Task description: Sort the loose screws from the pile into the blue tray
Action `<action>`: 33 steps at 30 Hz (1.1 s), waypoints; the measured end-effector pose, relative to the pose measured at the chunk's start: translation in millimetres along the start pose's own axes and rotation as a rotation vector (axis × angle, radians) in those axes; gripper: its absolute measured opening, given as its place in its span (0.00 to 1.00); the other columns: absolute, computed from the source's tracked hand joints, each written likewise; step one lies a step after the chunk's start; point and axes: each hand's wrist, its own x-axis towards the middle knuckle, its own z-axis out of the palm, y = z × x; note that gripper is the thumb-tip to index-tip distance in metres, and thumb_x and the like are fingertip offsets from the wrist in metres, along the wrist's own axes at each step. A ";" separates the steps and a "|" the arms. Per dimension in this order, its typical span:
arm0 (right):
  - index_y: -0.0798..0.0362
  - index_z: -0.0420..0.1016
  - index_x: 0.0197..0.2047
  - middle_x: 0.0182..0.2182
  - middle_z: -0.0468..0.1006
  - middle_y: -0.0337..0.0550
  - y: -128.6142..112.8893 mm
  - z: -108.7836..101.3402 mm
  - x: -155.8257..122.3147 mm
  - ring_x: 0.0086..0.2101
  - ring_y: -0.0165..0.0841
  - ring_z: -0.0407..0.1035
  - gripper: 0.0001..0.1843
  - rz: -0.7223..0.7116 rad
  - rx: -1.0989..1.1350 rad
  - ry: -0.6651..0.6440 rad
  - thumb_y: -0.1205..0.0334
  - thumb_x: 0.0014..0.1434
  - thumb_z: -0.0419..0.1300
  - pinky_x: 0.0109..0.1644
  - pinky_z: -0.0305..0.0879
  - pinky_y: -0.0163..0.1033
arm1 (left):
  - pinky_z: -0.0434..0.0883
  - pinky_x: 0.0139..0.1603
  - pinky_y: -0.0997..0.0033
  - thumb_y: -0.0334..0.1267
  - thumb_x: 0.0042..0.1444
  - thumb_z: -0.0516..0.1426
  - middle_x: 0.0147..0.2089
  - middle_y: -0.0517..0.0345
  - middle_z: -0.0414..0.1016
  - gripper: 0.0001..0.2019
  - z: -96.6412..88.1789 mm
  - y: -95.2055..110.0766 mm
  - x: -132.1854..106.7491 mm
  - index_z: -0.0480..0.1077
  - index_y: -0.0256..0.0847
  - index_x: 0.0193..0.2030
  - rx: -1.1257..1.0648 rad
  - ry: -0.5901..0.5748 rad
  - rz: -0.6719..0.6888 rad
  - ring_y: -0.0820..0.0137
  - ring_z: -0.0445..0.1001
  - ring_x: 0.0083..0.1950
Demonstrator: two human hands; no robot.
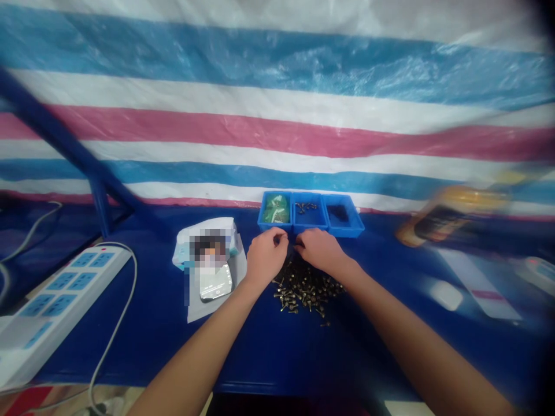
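A pile of small dark metal screws (306, 288) lies on the blue table (269, 346). My left hand (265, 257) is curled at the pile's far left edge, fingertips pinched on something too small to make out. My right hand (318, 249) rests on the far side of the pile, fingers bent down and pressed together near the left hand. Just beyond both hands stand three joined blue trays: the left tray (274, 210) holds greenish parts, the middle tray (309, 211) a few screws, the right tray (342, 215) something dark.
A phone (215, 283) lies on white paper and bags (208, 242) left of my hands. A white and blue power strip (52, 303) with its cable sits at the far left. A blurred yellow and black bottle (451, 219) lies at the right. A striped plastic sheet (277, 115) hangs behind.
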 end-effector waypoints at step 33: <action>0.54 0.75 0.39 0.29 0.76 0.41 14.5 -8.0 -52.6 0.27 0.28 0.65 0.14 0.130 1.450 0.189 0.53 0.55 0.67 0.27 0.53 0.34 | 0.70 0.39 0.71 0.37 0.59 0.61 0.39 0.60 0.76 0.05 4.5 21.3 -13.4 0.74 0.44 0.42 -0.217 -0.079 0.374 0.72 0.74 0.38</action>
